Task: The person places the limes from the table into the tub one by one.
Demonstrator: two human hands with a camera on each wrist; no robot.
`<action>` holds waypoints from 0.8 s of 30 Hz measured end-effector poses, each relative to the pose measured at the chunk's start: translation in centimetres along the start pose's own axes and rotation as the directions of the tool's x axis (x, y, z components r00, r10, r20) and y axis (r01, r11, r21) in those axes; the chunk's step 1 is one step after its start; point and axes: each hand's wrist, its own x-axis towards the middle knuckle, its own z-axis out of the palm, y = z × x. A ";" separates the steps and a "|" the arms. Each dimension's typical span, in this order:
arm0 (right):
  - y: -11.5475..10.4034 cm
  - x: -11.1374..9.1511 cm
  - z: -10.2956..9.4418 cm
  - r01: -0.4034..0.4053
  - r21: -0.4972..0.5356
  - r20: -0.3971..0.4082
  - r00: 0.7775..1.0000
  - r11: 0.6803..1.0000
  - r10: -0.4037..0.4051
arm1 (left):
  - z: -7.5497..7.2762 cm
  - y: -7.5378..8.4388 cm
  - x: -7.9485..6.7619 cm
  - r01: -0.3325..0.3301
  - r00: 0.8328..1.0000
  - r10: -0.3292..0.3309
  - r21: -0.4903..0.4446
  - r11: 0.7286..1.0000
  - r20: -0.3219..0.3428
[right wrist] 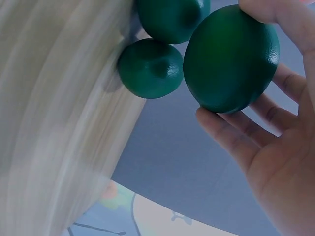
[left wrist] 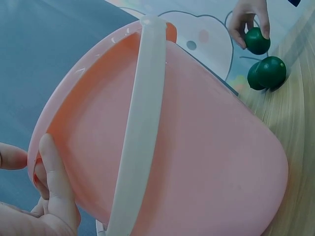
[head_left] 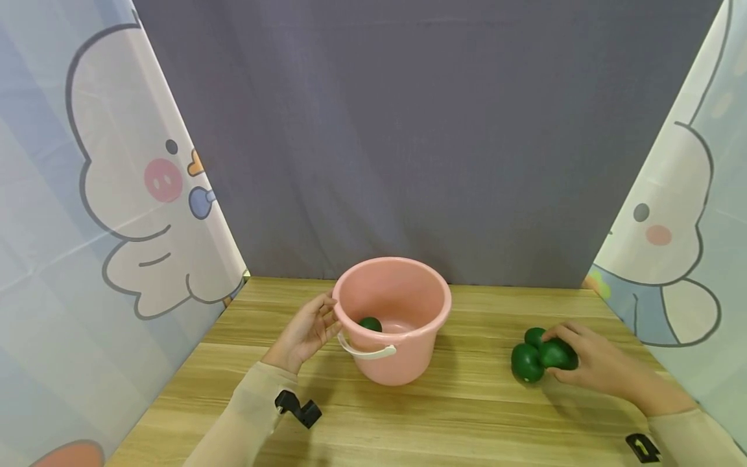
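A pink bucket with a white handle stands upright on the wooden table. My left hand holds it by the left side of its rim, the thumb at the edge and the other fingers beneath the flare. Inside the bucket lies one glossy dark green fruit, partly hidden by the near rim. At the right, my right hand grips another round green fruit between thumb and fingertips. Two more green fruits sit close beside it, overlapping one another in the head view.
Behind the table hangs a plain dark grey cloth. Light curtains with cartoon animals line the left and right sides. Bare wood lies between the bucket and the fruits.
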 end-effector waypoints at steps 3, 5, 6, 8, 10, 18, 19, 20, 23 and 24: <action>-0.2 0.5 -0.1 0.011 -0.007 -0.002 1.000 1.000 -0.011 | 0.0 0.0 0.0 -0.002 1.000 0.002 0.000 1.000 0.004; -0.3 0.7 -0.2 0.013 -0.002 0.006 1.000 1.000 -0.013 | 0.0 0.1 0.0 -0.003 1.000 0.003 -0.008 1.000 0.008; -0.3 0.9 -0.2 0.013 0.002 0.007 1.000 1.000 -0.013 | 0.0 0.1 0.0 -0.003 1.000 0.004 -0.009 1.000 0.012; -0.4 1.1 -0.3 0.013 0.005 0.009 1.000 1.000 -0.013 | -0.1 0.1 0.0 -0.004 1.000 0.004 -0.012 1.000 0.023; -0.5 1.2 -0.3 0.012 0.007 0.012 1.000 1.000 -0.012 | -0.2 0.1 -0.1 -0.003 0.999 0.004 -0.013 1.000 0.033; -0.7 1.9 -0.3 0.015 0.012 0.012 1.000 1.000 -0.015 | -0.1 0.2 -0.1 -0.002 1.000 0.001 0.011 1.000 0.031; -0.7 2.0 -0.3 0.020 0.012 0.008 1.000 1.000 -0.020 | -0.1 0.2 -0.1 -0.002 1.000 0.002 0.017 1.000 0.029; -0.7 2.1 -0.3 0.029 0.012 0.001 1.000 1.000 -0.029 | -0.2 0.2 -0.1 -0.002 1.000 0.002 0.021 1.000 0.028; -0.7 2.5 -0.3 0.057 0.016 -0.021 0.998 0.998 -0.056 | -0.2 0.2 0.0 -0.003 1.000 0.002 0.030 1.000 0.026; -0.7 2.6 -0.3 0.065 0.016 -0.027 0.998 0.998 -0.065 | -0.2 0.2 0.0 -0.003 1.000 0.002 0.032 0.999 0.026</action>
